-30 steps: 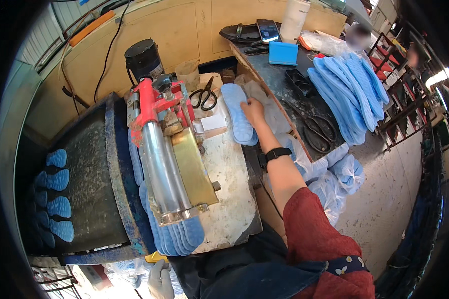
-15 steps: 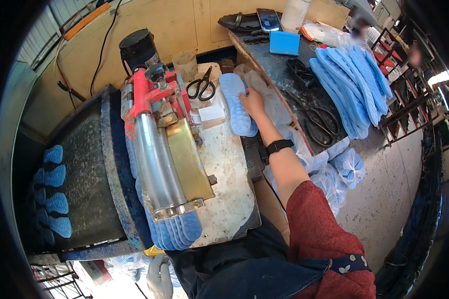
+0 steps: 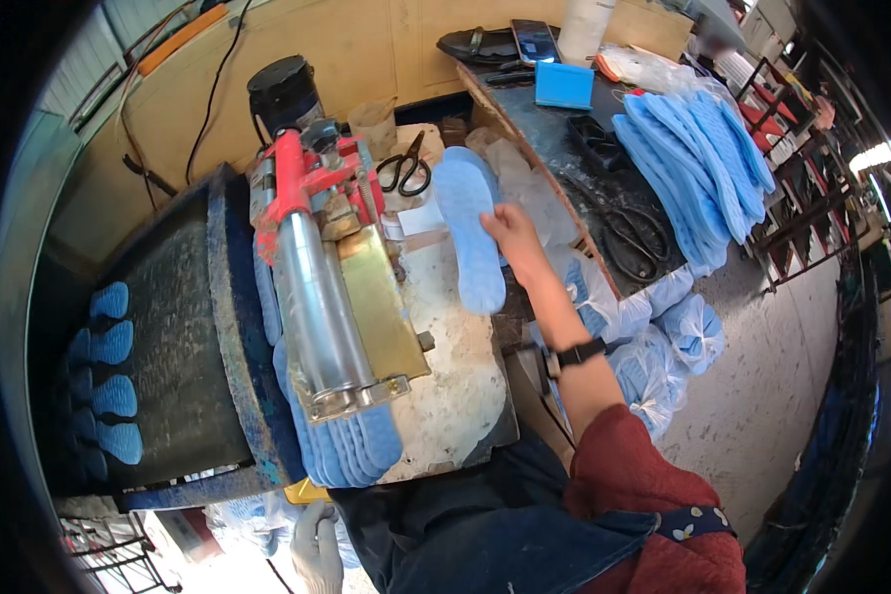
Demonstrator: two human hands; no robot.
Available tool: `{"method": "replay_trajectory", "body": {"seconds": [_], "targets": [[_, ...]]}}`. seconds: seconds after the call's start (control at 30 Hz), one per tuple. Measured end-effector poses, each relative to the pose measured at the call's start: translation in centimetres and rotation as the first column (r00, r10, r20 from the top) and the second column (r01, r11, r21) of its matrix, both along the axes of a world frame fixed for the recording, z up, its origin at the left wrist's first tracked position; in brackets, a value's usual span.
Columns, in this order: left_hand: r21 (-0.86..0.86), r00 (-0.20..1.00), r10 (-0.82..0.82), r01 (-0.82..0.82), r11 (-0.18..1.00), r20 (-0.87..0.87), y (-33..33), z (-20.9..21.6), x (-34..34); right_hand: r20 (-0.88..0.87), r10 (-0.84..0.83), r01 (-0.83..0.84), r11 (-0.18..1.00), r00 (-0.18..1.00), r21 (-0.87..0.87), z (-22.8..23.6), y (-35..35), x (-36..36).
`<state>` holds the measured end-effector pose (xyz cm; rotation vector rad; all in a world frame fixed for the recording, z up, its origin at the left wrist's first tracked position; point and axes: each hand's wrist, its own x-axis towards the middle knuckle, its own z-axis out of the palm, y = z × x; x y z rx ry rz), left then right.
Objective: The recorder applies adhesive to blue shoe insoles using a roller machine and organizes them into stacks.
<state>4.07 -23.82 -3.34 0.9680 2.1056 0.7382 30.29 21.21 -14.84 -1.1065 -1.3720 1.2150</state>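
Note:
Between the thumb and fingers of my right hand [image 3: 515, 241] is a light blue insole [image 3: 468, 238], gripped by its right edge. It hangs over the right side of a worn pale work board [image 3: 455, 381], with another blue insole [image 3: 483, 168] partly showing behind its upper end. Left of it, a red machine with a long metal roller [image 3: 325, 317] and a brass-coloured plate stands over the board. Several overlapping blue insoles [image 3: 351, 447] lie below the roller's near end. My left hand [image 3: 316, 549], in a pale glove, is low beside my dark apron; its finger pose is unclear.
Black-handled scissors [image 3: 404, 170] lie behind the board. The dark side table [image 3: 594, 139] bears a pile of blue insoles [image 3: 698, 173], large shears [image 3: 636, 238] and a phone [image 3: 535, 42]. Bagged insoles [image 3: 688, 332] sit below it. At left, a dark belt [image 3: 173, 346] carries several insoles.
My right hand has lifted the insole off the one beneath and drawn it nearer to me. My left hand stays low at my side.

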Motion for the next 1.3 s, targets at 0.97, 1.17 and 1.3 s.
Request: {"method": "replay_trajectory", "body": {"seconds": [0.97,1.17,1.3], "targets": [[-0.221,0.763,0.481,-0.607,0.763,-0.433,-19.7,-40.2,-32.3,0.451,0.691,-0.663,0.705,0.565,-0.252,12.8,-31.1,-17.2],[-0.269,0.339,0.925,-0.887,0.375,0.170,-17.0,-44.8,-34.7,0.480,0.674,-0.711,0.689,0.561,-0.138,12.5,-32.4,-21.6],[-0.336,-0.043,0.996,-0.942,-0.013,0.082,-14.0,-46.1,-35.3,0.508,0.701,-0.750,0.644,0.501,-0.148,12.0,-32.6,-22.9]]}}
